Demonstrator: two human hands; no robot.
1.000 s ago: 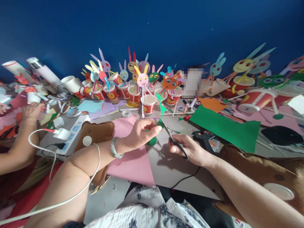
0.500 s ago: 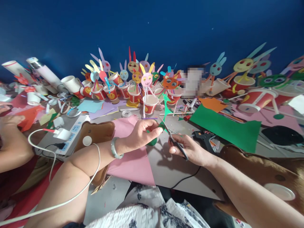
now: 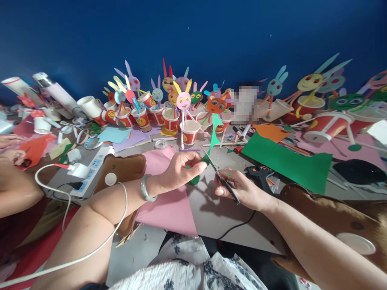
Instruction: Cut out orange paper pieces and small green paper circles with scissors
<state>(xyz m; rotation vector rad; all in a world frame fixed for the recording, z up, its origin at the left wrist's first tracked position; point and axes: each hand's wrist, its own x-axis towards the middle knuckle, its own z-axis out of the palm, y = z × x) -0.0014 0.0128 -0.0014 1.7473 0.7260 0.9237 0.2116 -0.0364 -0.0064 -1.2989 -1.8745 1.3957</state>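
Note:
Between the thumb and fingers of my left hand [image 3: 187,167] is a piece of green paper [image 3: 193,180], partly hidden by the fingers. A thin, bright green offcut [image 3: 215,135] rises from its edge. My right hand [image 3: 237,186] is closed around the dark handles of a pair of scissors [image 3: 225,185]. Its blades point up and to the left, right at the green paper beside my left fingertips. Just behind them stands a red-and-white paper cup [image 3: 190,133] with a pink rabbit face [image 3: 183,100] on it.
Several paper-cup rabbits line the blue wall. A green sheet [image 3: 287,163] and a glue gun [image 3: 260,177] lie right; a pink sheet [image 3: 165,201] lies left. A power strip [image 3: 93,169] has a white cable crossing my left forearm. Another person's hand [image 3: 13,157] is at far left.
The green offcut has shifted slightly right and down at the blades. The pink rabbit cup has moved a little left. At far left, the other person's hand has moved over the orange-red paper.

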